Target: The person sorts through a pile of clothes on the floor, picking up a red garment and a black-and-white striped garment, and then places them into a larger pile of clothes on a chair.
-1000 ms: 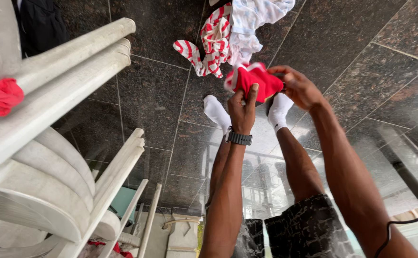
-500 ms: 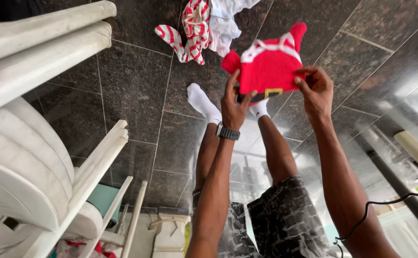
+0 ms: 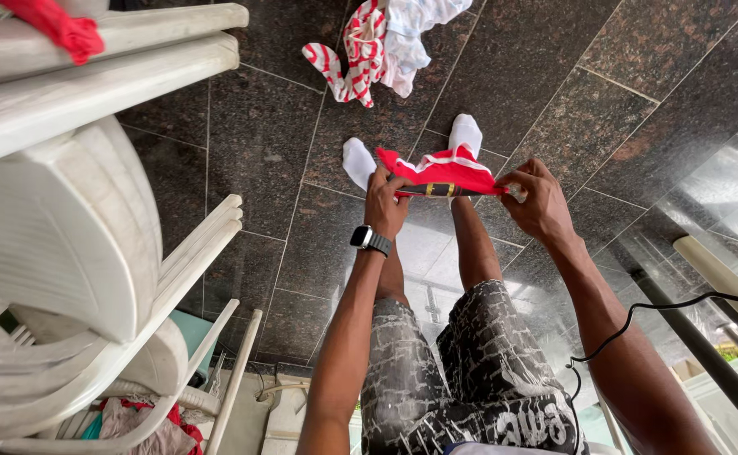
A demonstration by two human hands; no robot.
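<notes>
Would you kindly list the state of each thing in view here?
Red garment: stretched flat between both hands.
Left hand: gripping its left edge.
Right hand: gripping its right edge.
Striped clothes: crumpled on the floor.
White chairs: stacked.
Red cloth: draped on the chairs.

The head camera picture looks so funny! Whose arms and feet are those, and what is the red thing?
The camera sits on a person's head and looks straight down, so you see their own arms, shorts and white socks. The left hand, with a watch on its wrist, and the right hand each pinch one side of a small red garment with white trim, stretched flat between them. On the dark shiny floor past the feet lies a pile of clothes, striped red and white. Stacked white plastic chairs stand to the left.
</notes>
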